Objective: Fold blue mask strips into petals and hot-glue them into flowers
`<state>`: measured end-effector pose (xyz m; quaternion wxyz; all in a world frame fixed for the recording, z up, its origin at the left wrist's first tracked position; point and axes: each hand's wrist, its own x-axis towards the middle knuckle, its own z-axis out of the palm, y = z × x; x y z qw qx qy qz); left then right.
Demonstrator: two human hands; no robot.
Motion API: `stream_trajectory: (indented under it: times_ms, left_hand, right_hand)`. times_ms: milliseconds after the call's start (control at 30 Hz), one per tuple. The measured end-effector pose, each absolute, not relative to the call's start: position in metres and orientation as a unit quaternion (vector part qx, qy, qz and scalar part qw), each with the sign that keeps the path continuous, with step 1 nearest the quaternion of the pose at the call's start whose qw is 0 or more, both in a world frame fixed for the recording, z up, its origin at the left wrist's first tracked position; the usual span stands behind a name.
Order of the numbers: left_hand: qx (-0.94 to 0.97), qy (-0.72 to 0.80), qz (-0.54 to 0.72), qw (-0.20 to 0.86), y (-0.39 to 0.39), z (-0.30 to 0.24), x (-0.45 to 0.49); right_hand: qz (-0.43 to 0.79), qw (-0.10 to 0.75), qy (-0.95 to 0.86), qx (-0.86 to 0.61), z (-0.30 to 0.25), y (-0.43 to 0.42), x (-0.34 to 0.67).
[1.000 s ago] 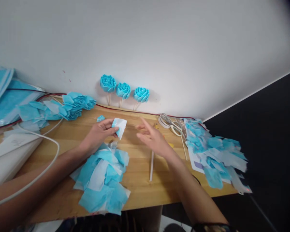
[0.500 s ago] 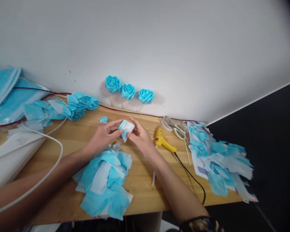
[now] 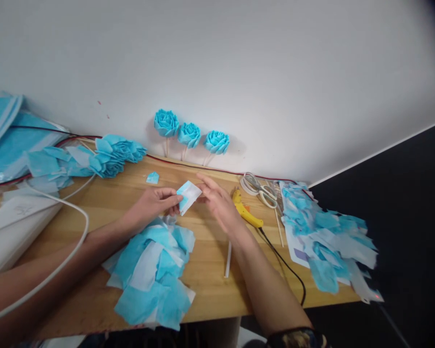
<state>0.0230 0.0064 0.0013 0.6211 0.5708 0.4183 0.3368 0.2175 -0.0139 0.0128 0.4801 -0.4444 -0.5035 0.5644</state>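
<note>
Between the fingers and thumb of my left hand (image 3: 158, 203) is a small blue-and-white fabric piece (image 3: 189, 197), partly folded, its white side facing up. My right hand (image 3: 216, 200) is just right of it with the fingers stretched out; the fingertips are near the piece's right corner, and whether they touch it I cannot tell. Below my hands lies a loose pile of blue and white fabric petals (image 3: 155, 275). A small folded blue piece (image 3: 152, 177) rests on the table behind my left hand. To the right of my right hand is a yellow glue gun (image 3: 247, 212).
Three blue fabric roses (image 3: 189, 135) on sticks lean against the wall. More roses (image 3: 118, 153) lie at the left by a white box (image 3: 18, 232) and a white cable (image 3: 85, 217). Scissors (image 3: 263, 191) and another petal pile (image 3: 322, 232) are at the right of the wooden table (image 3: 210, 299).
My right hand has let its grip on the fabric piece loosen, and its fingers have straightened. My left hand keeps holding the piece. The view has shifted slightly.
</note>
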Motion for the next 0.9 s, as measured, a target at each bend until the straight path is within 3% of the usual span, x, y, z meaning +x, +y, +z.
stream_trajectory:
  times_ms: [200,900]
  left_hand:
    - [0.603,0.413,0.303,0.611,0.007,-0.004,0.023]
    - [0.592,0.413,0.333,0.607,0.004,0.008,0.023]
  right_hand:
    - [0.463,0.484,-0.549,-0.500,0.015,-0.013,0.217]
    - [0.377,0.457,-0.626,-0.507,0.016,-0.018,0.215]
